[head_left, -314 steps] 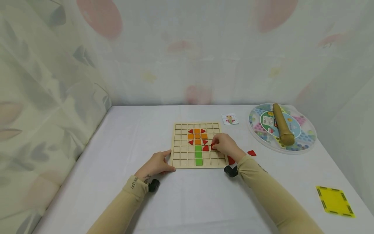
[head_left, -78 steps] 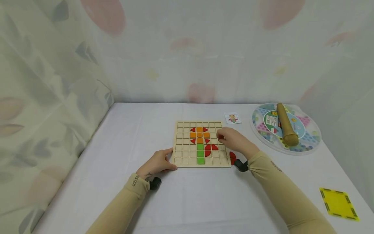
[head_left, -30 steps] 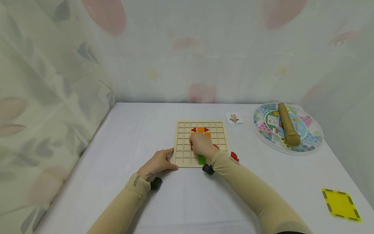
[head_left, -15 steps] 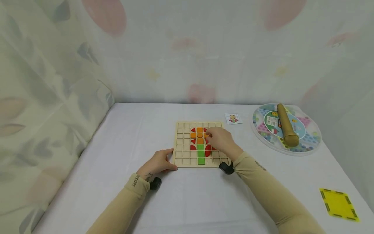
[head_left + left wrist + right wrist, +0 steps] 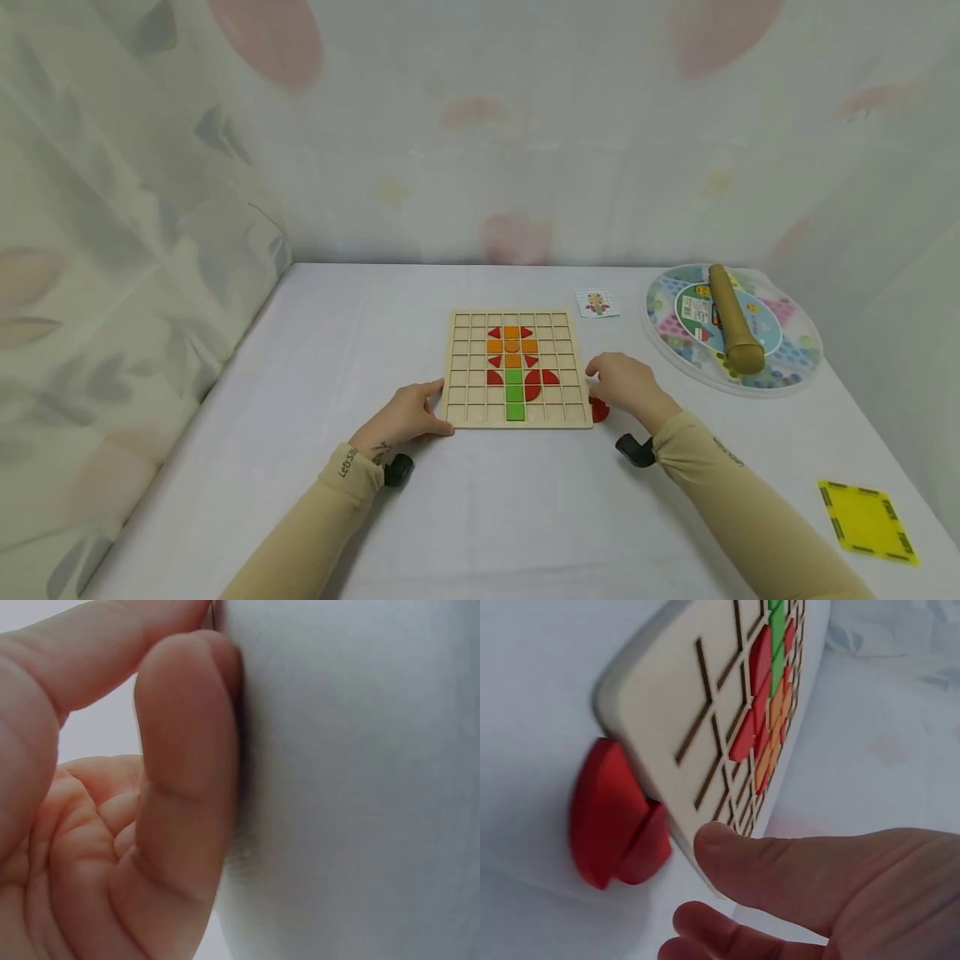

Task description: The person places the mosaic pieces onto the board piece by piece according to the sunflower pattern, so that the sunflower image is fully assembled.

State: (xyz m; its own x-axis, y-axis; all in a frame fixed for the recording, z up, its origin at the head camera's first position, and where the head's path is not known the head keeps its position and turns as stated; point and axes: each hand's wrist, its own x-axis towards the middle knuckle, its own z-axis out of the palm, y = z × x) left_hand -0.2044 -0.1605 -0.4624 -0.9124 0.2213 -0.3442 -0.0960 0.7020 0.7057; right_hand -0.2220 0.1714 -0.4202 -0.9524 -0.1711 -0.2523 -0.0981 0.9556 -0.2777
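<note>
A wooden grid board [image 5: 465, 367] lies mid-table with a flower of orange, red and green pieces [image 5: 513, 360] set in it. My left hand [image 5: 408, 412] rests on the cloth at the board's near left corner, thumb touching its edge. In the left wrist view that hand [image 5: 150, 787] shows only relaxed fingers against the white cloth. My right hand [image 5: 611, 379] hovers beside the board's right edge, holding nothing. Loose red quarter-round pieces [image 5: 597, 409] lie just under it. The right wrist view shows those red pieces [image 5: 607, 814] against the board's corner [image 5: 682, 712], with my right hand [image 5: 810, 900] open above them.
A small pattern card [image 5: 597, 302] lies beyond the board. A round clear tray [image 5: 795, 367] with a brown tube [image 5: 726, 319] on it sits at the far right. A yellow square [image 5: 866, 521] lies near the front right edge. Curtains close off the left and back.
My right hand set a red piece left of the green stem, then drew back rightward off the board to the loose red pieces. The left hand has stayed put.
</note>
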